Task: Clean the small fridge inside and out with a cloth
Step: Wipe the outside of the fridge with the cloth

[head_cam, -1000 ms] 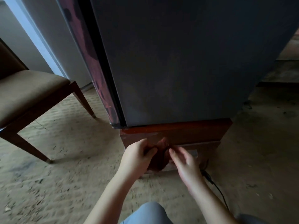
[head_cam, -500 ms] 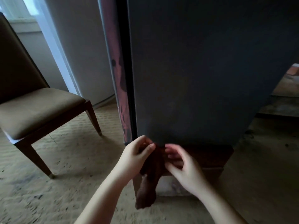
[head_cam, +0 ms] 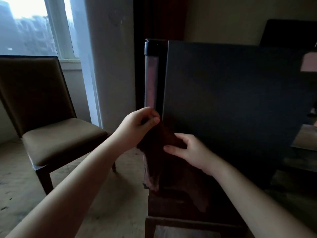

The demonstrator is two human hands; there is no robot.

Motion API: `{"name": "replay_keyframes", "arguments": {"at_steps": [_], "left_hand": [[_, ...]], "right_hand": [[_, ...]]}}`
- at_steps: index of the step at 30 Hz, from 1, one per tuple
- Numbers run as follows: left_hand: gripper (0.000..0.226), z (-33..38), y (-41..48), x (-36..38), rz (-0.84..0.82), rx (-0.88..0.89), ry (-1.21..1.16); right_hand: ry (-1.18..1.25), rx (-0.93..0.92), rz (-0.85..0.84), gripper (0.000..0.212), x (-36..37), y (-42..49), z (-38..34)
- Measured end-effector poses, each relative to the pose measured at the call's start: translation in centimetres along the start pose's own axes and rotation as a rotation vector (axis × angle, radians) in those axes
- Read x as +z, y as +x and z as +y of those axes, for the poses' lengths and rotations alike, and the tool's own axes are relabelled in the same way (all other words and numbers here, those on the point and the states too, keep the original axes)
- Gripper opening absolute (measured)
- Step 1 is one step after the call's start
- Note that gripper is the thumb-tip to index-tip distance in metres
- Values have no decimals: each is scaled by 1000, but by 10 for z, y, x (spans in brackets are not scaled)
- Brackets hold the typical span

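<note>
The small dark fridge (head_cam: 231, 93) stands on a low wooden stand (head_cam: 171, 212), its dark side panel facing me and its reddish door edge (head_cam: 151, 83) at the left. A dark brown cloth (head_cam: 157, 152) hangs in front of the fridge's front corner. My left hand (head_cam: 137, 124) pinches the cloth's top edge between thumb and fingers. My right hand (head_cam: 187, 150) holds the cloth lower down, fingers curled over its right side, close against the fridge's side panel.
A brown padded chair (head_cam: 51, 131) with wooden legs stands at the left, under a bright window (head_cam: 34, 26). A pale wall column (head_cam: 111, 66) rises behind the fridge door. Worn beige carpet (head_cam: 20, 194) covers the floor. A low surface (head_cam: 305, 140) lies at the far right.
Both hands have risen with the cloth from the wooden stand at the fridge's base to about mid-height. The view has tilted up, bringing the fridge's top and the window into sight.
</note>
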State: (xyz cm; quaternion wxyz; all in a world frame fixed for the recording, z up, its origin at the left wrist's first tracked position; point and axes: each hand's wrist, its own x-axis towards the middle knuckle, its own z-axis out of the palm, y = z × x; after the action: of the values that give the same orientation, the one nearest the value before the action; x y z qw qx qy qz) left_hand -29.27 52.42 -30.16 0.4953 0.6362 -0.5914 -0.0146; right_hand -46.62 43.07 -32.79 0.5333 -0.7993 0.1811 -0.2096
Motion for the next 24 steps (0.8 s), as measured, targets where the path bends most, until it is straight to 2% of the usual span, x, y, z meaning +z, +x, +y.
{"name": "replay_keyframes", "arguments": {"at_steps": [3, 5, 7, 8, 11, 13, 16, 19, 21, 24], "left_hand": [[6, 4, 22, -16, 122, -28, -87], [10, 9, 35, -28, 174, -70, -192], [19, 17, 40, -36, 154, -124, -346], [22, 19, 41, -39, 141, -137, -382], [24, 20, 39, -40, 132, -156, -394], [22, 16, 38, -39, 150, -186, -410], [20, 9, 38, -39, 201, -233, -442], [20, 5, 41, -38, 263, -258, -469], [21, 6, 43, -40, 298, -252, -474], [20, 5, 46, -45, 316, -229, -464]], "right_hand": [[128, -111, 73, 23, -13, 9, -24], [167, -243, 285, 13, -18, 17, -43], [159, -369, 533, 13, -25, 25, -64], [96, -442, 661, 16, -29, 29, -74], [-320, -678, 1048, 26, -46, 45, -103], [-506, -806, 1188, 26, -51, 59, -117], [-690, -857, 1145, 40, -45, 81, -123], [-1036, -898, 893, 54, -32, 102, -112], [-1231, -935, 736, 53, -26, 112, -105], [-1312, -975, 721, 44, -25, 121, -102]]}}
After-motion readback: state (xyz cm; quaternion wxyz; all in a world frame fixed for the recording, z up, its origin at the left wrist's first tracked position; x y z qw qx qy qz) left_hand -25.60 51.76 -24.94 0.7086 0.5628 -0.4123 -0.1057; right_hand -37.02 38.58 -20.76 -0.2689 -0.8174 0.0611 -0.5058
